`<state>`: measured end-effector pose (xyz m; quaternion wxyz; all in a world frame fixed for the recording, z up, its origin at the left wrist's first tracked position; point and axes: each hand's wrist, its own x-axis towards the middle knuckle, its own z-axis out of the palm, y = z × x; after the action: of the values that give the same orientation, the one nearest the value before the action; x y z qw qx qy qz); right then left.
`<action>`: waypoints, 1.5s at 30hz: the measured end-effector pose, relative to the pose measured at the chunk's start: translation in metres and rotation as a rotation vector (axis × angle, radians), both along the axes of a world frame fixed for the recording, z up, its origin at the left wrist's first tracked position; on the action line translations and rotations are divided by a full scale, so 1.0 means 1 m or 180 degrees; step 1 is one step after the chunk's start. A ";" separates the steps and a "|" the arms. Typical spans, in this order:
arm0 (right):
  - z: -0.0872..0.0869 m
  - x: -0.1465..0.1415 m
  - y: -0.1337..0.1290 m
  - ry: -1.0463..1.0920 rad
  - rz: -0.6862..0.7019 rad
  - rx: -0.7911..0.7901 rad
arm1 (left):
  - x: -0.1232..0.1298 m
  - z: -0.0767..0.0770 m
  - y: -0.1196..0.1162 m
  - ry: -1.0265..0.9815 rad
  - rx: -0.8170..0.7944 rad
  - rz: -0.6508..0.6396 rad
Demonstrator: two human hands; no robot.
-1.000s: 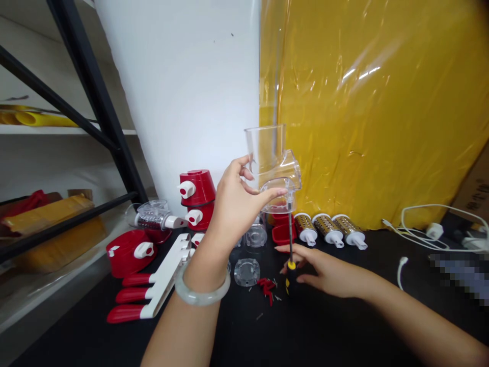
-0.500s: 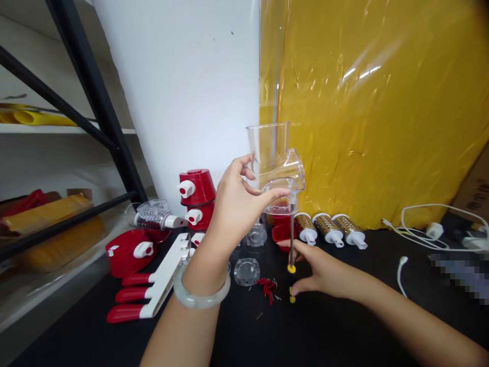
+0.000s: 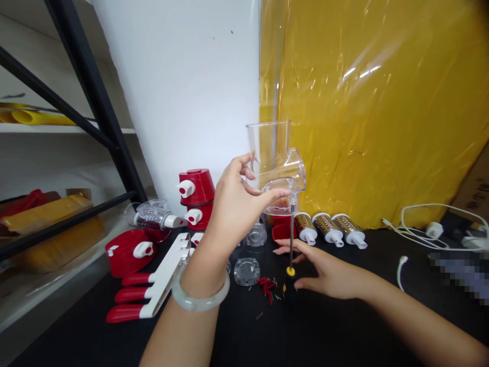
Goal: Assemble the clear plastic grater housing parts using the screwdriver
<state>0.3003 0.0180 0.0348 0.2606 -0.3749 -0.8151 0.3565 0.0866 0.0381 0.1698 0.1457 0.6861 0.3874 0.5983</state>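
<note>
My left hand (image 3: 239, 204) grips a clear plastic grater housing (image 3: 280, 165) in mid-air, its square chute pointing up and its round opening to the right. The thumb lies along the lower rim. A screwdriver (image 3: 292, 239) stands nearly upright beneath it, the tip up inside the base. My right hand (image 3: 328, 270) has its thumb and fingers around the black and yellow handle, which is partly lost against the dark table. Below and left lie small red pieces (image 3: 266, 288) with loose screws, and a clear round part (image 3: 246, 271).
Several metal grater drums (image 3: 326, 229) lie at the back right. Red bases (image 3: 196, 186) are stacked at the back left, with another red base (image 3: 128, 253) in front. Red-handled white cranks (image 3: 156, 285) lie beside it. A white cable (image 3: 416, 237) is at the right.
My right hand's thumb and fingers have shifted on the screwdriver handle, which has turned or tilted slightly. The housing in my left hand is almost still.
</note>
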 end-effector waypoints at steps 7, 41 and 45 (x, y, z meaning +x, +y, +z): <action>-0.002 -0.003 0.000 0.0006 -0.0214 0.0098 | 0.000 0.001 0.000 0.0005 0.0017 0.0044; -0.003 -0.008 -0.005 0.0407 -0.0302 0.0658 | -0.001 0.000 -0.003 -0.0046 -0.0036 -0.0051; -0.002 -0.010 -0.006 0.0404 0.0041 0.0182 | -0.002 0.000 -0.002 -0.0022 -0.0020 -0.0024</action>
<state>0.2902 0.0115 0.0328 0.3201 -0.3387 -0.8092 0.3577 0.0851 0.0359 0.1697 0.1515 0.6851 0.3862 0.5988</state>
